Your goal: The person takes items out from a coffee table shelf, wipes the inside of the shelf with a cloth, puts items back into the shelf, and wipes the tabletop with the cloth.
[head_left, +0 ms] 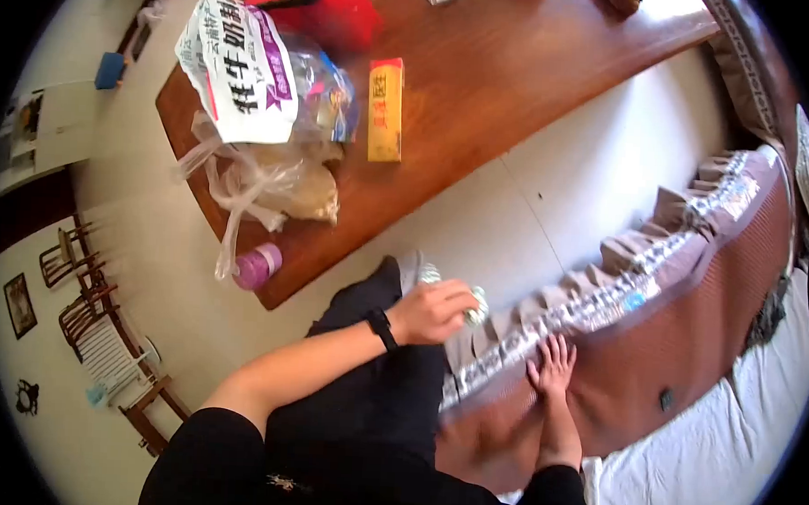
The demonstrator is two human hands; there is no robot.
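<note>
My left hand (433,311), with a black band on its wrist, is closed around a pale green and white object (478,306). Parts of this object show on both sides of the fist; what it is, I cannot make out. It is held above my dark-trousered legs, near the sofa's front edge. My right hand (555,366) lies flat with its fingers spread on the brown woven sofa cover (625,361), near the patterned, ruffled trim (592,301). Nothing shows in that hand.
The wooden table (484,84) bears a white printed bag (241,69), a red bag (329,14), a yellow box (385,110), a knotted plastic bag (290,184) and a purple cylindrical item (258,266) near its corner. A small dark object (666,398) lies on the sofa.
</note>
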